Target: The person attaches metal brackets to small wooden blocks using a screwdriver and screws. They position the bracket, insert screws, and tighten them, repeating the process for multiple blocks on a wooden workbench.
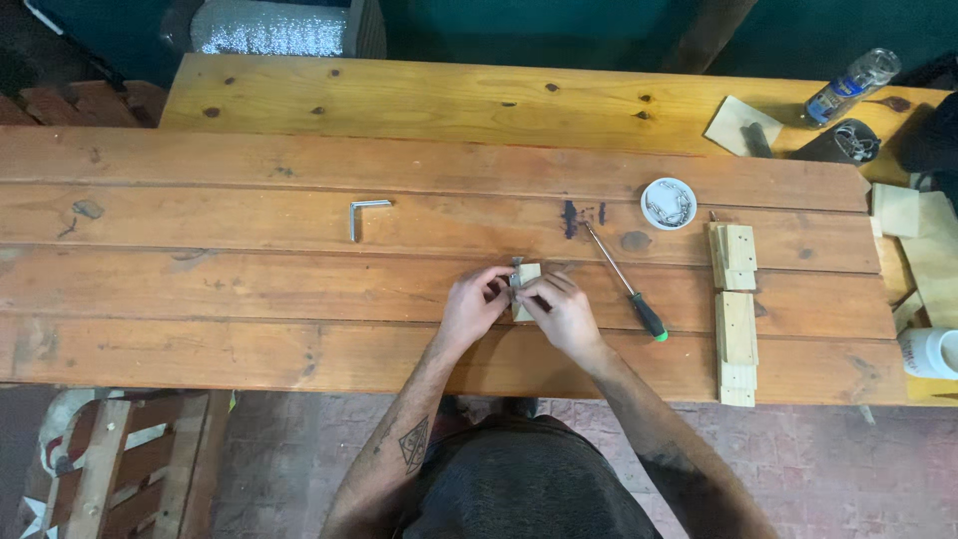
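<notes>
A small pale wooden block (526, 278) lies on the plank table (249, 289) near its front edge. Both hands are on the block. My left hand (473, 304) pinches a small metal bracket (515, 279) against the block's left side. My right hand (565, 311) grips the block from the right and below, fingers curled over it. A screwdriver (626, 282) with a black and green handle lies just right of my right hand, untouched.
A metal L-bracket (365, 214) lies to the left. A white dish of metal hardware (669, 203) sits behind the screwdriver. Stacks of wooden blocks (735, 299) stand at right; farther right are wood offcuts, a plastic bottle (851, 85) and a white cup (929, 352).
</notes>
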